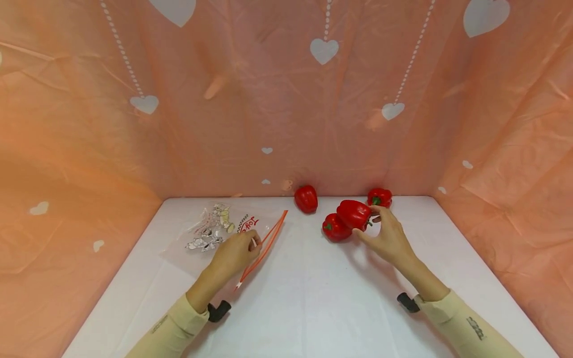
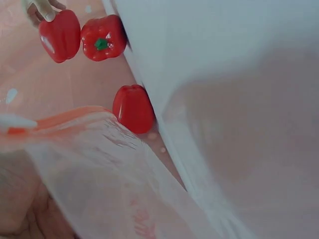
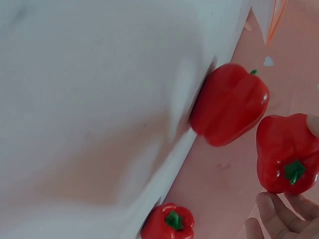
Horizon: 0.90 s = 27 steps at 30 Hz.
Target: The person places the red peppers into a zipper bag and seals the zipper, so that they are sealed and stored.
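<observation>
Right hand (image 1: 388, 237) is gripping one red pepper (image 1: 353, 214) (a second pepper (image 1: 334, 229) is lying close by); left hand (image 1: 236, 252) is holding the clear bag (image 1: 224, 229) by its orange edge (image 1: 271, 239)!

At upper left, a right hand (image 2: 42, 9), partly cut off by the frame, pinches a red pepper (image 2: 61, 37). Just beside it is a second pepper (image 2: 103, 37), its green stem toward the camera. A third pepper (image 2: 133, 110) lies near the table's (image 2: 239, 45) far edge, by the pink sheet (image 2: 60, 87). A clear plastic bag (image 2: 124, 179) with an orange band (image 2: 70, 118) and red lettering (image 2: 142, 219) spreads across the lower part, beside the left hand (image 2: 30, 204).
</observation>
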Tool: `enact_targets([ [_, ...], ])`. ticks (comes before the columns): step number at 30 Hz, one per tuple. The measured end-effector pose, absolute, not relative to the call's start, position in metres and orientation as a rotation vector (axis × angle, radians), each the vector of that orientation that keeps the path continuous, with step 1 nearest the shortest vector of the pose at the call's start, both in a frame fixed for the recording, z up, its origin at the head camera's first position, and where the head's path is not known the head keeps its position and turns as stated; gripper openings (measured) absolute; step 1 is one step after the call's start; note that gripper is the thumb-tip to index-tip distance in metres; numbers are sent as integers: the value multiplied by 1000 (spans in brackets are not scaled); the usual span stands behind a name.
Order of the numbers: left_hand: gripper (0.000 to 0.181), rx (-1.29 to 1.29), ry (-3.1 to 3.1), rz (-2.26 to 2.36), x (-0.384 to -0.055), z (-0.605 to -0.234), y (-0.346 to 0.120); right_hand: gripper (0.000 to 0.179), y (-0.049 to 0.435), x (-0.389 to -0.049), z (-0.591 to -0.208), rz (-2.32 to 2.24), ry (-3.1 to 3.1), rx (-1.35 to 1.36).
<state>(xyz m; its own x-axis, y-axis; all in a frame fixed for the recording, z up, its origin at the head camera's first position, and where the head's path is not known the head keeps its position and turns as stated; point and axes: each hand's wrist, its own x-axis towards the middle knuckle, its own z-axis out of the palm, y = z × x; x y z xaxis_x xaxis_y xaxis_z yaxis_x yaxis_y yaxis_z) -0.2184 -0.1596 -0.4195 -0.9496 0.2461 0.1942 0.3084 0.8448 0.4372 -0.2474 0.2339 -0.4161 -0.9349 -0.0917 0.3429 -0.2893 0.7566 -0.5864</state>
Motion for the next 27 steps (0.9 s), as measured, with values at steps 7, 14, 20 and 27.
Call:
enact_targets([
  [7, 5, -472, -2877, -725, -222, -418, -159, 75, 219, -246, -416, 1006, -2607, 367],
  [14, 5, -473, -2847, -742, -224, -418, -158, 71, 203, -244, -416, 1092, -2576, 463],
  [20, 7, -473, -2841, -743, -226, -420, -157, 72, 188, -241, -419, 1156, -2570, 514],
  [27, 6, -484, -2835, -732, -226, -420, -156, 73, 171, -239, -421, 1218, -2584, 535],
])
